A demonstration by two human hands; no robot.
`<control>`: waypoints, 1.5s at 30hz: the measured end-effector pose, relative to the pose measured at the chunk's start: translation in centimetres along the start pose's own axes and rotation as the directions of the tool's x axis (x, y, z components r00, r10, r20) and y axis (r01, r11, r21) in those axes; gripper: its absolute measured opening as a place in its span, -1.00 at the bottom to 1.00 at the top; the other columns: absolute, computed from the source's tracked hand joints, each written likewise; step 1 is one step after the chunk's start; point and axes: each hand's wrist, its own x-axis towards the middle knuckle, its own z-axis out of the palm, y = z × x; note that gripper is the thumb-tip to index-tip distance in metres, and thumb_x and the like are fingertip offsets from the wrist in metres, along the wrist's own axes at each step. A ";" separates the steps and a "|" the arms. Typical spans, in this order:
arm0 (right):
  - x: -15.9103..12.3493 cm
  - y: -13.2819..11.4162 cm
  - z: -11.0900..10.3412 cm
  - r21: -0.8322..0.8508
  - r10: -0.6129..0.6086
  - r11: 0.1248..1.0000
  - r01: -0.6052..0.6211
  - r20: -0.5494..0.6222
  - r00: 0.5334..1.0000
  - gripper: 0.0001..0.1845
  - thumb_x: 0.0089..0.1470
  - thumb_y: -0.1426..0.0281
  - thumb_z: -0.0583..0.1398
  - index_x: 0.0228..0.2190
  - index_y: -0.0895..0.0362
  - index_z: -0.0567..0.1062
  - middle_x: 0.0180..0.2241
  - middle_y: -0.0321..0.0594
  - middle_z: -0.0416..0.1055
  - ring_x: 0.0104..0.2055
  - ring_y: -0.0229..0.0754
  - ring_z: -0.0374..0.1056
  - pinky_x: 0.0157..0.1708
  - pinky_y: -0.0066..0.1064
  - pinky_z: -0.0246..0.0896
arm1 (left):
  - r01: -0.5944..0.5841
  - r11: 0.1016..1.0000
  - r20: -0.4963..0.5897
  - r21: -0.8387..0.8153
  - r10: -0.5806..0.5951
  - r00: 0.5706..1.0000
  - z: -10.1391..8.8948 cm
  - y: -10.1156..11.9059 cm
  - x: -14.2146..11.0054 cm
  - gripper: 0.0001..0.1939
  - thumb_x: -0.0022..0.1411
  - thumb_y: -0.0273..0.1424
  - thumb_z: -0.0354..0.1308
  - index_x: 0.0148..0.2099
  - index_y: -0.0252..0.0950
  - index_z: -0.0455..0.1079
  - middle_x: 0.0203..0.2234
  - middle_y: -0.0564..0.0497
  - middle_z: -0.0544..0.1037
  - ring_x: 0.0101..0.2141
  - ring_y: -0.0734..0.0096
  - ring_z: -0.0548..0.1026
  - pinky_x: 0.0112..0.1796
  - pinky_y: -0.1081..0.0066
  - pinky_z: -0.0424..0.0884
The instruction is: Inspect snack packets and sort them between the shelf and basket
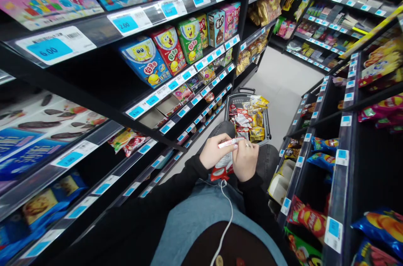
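Note:
Both of my hands hold one red and white snack packet [224,164] in front of my body, low in the aisle. My left hand [214,151] grips its left side and top edge. My right hand [246,159], with a ring on one finger, grips its right side. Just beyond my hands a dark shopping basket [266,118] stands on the floor, filled with several red, white and yellow snack packets [248,119]. My sleeves are black.
Black store shelves with blue price tags line the aisle on both sides. Cartoon snack boxes [170,50] fill the left shelves, chip bags [307,217] the right ones. A white earphone cable [227,220] hangs over my lap. Pale floor [283,77] runs ahead.

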 end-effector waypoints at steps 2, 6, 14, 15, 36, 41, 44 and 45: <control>-0.2 -0.2 -0.1 0.020 -0.008 1.000 0.008 0.007 1.000 -0.76 0.11 0.48 -0.06 -0.52 0.14 0.31 -0.51 -0.17 0.31 -0.39 -0.13 0.17 -0.32 -0.27 -0.03 | -0.025 0.997 -0.022 0.066 0.027 0.999 -0.4 0.7 0.1 -0.76 0.10 -0.26 0.10 -0.36 -0.35 0.46 -0.49 0.03 0.53 -0.43 0.40 0.45 -0.34 0.48 0.32; -0.4 -0.2 -0.3 0.043 0.077 0.996 -0.075 -0.037 0.996 -0.73 0.15 0.39 -0.05 -0.53 0.13 0.32 -0.51 -0.16 0.31 -0.37 -0.10 0.17 -0.32 -0.25 -0.02 | -0.159 0.984 -0.019 0.083 0.161 0.987 -0.8 1.2 0.2 -0.77 0.17 -0.32 0.05 -0.31 -0.31 0.50 -0.32 -0.01 0.57 -0.29 0.37 0.50 -0.19 0.47 0.33; 0.1 1.4 -2.2 0.630 0.101 0.762 -0.148 0.109 0.989 -0.72 0.09 0.36 0.05 -0.15 0.15 0.35 -0.15 -0.07 0.35 -0.10 -0.11 0.28 -0.13 -0.25 0.17 | -0.361 0.879 0.265 0.313 0.284 0.922 -2.0 1.8 0.8 -0.76 0.22 -0.34 -0.01 -0.26 -0.29 0.48 -0.43 0.00 0.57 -0.41 0.43 0.50 -0.33 0.51 0.31; 0.3 1.7 -2.5 0.684 0.033 0.710 -0.171 0.210 0.977 -0.74 0.09 0.36 0.04 -0.17 0.13 0.39 -0.19 -0.12 0.40 -0.15 -0.14 0.32 -0.16 -0.28 0.20 | -0.378 0.868 0.309 0.322 0.281 0.909 -2.1 1.9 1.0 -0.76 0.21 -0.32 0.01 -0.28 -0.28 0.48 -0.46 0.00 0.56 -0.43 0.42 0.49 -0.34 0.50 0.30; -0.4 6.2 -3.2 0.682 0.064 0.553 -0.479 0.538 0.840 -0.78 -0.15 0.30 0.26 -0.42 0.17 0.51 -0.49 -0.26 0.46 -0.46 -0.24 0.31 -0.45 -0.45 0.20 | 0.050 0.998 0.447 0.050 -0.067 0.892 -0.6 -1.5 -1.0 -0.33 -0.32 -0.35 0.37 -0.07 -0.29 0.27 -0.40 0.08 0.52 -0.36 0.33 0.46 -0.35 0.45 0.31; -1.3 5.7 -1.5 0.778 0.342 0.356 -0.517 0.406 0.847 -0.78 -0.14 0.26 0.25 -0.50 0.18 0.46 -0.54 -0.28 0.42 -0.49 -0.27 0.27 -0.46 -0.46 0.17 | 0.147 0.985 0.269 -0.086 -0.119 0.956 -1.3 -2.0 -0.1 -0.39 -0.41 -0.41 0.39 -0.21 -0.35 0.28 -0.49 0.09 0.49 -0.45 0.38 0.45 -0.41 0.44 0.35; -1.9 5.0 -0.5 0.837 0.483 0.263 -0.479 0.316 0.817 -0.76 -0.13 0.25 0.25 -0.50 0.18 0.41 -0.55 -0.32 0.37 -0.50 -0.30 0.24 -0.45 -0.47 0.15 | 0.250 0.915 0.046 -0.316 -0.248 0.968 -1.4 -2.6 0.2 -0.34 -0.42 -0.41 0.41 -0.18 -0.36 0.27 -0.47 0.03 0.51 -0.45 0.33 0.48 -0.39 0.36 0.40; -2.2 4.7 -0.1 0.856 0.511 0.236 -0.459 0.293 0.808 -0.76 -0.12 0.25 0.25 -0.50 0.17 0.39 -0.54 -0.34 0.35 -0.49 -0.31 0.24 -0.44 -0.48 0.15 | 0.272 0.866 0.018 -0.419 -0.292 0.956 -1.2 -2.8 0.2 -0.32 -0.40 -0.40 0.41 -0.14 -0.37 0.25 -0.46 0.01 0.52 -0.45 0.31 0.49 -0.37 0.32 0.41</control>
